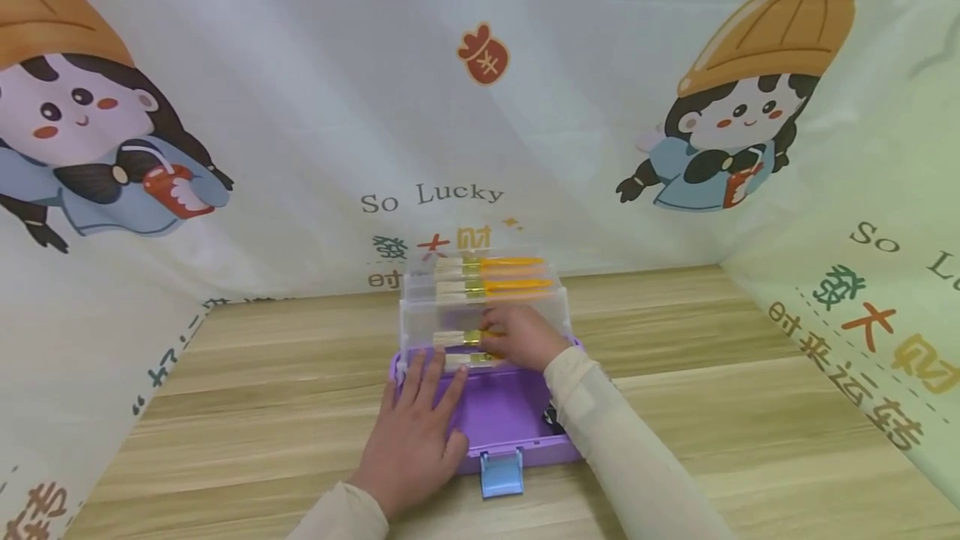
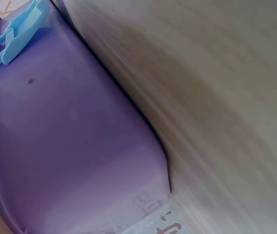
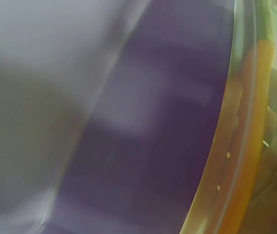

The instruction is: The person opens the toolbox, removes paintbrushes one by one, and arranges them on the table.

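Note:
A purple case [image 1: 502,407] stands open on the table, its translucent stepped trays [image 1: 420,319] raised at the back. Two paintbrushes with orange handles lie in the upper trays, the farther paintbrush [image 1: 513,262] above the nearer paintbrush [image 1: 517,284]. My right hand [image 1: 522,338] pinches the handle of a paintbrush [image 1: 454,339] at a lower tray; its bristles point left. Just below lies another paintbrush [image 1: 467,360], partly hidden by that hand. My left hand [image 1: 420,432] rests with spread fingers over the case's left side. An orange handle [image 3: 255,126] crosses the right wrist view.
A light blue latch [image 1: 502,474] hangs from the case's front edge, also visible as a blue latch [image 2: 21,34] in the left wrist view. Something small and black [image 1: 552,417] lies inside at the right. Wood-grain table [image 1: 285,407] surrounds the case; printed cloth [image 1: 300,107] stands behind.

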`<state>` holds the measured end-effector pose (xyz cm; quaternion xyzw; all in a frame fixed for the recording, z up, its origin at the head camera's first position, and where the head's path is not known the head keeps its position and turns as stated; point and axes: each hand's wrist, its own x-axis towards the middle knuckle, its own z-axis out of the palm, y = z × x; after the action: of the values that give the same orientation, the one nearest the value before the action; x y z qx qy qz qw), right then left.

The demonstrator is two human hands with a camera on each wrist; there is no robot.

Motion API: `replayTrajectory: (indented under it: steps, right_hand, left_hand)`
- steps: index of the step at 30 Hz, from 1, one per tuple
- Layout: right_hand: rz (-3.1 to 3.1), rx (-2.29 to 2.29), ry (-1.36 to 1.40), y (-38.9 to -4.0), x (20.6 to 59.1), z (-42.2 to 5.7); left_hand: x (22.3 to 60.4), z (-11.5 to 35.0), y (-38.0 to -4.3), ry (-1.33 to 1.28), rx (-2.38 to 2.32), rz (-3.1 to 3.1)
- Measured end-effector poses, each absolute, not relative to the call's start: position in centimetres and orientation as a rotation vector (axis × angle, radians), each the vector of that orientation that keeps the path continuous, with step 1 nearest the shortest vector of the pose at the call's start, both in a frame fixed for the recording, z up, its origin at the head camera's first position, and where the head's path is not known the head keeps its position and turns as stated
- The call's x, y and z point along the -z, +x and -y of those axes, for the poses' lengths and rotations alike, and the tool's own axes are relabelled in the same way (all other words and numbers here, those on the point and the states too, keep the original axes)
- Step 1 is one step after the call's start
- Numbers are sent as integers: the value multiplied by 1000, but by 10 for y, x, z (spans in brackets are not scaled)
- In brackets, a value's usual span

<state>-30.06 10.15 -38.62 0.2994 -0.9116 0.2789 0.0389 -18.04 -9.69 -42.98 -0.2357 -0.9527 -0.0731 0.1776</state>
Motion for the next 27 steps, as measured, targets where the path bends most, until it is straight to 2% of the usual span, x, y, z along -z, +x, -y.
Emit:
replayTrajectory:
  steps: [27]
  right_hand:
    - [2711,-842,917,-296,386,-102]
  left_hand:
    - [428,96,-180,-669,208,2708]
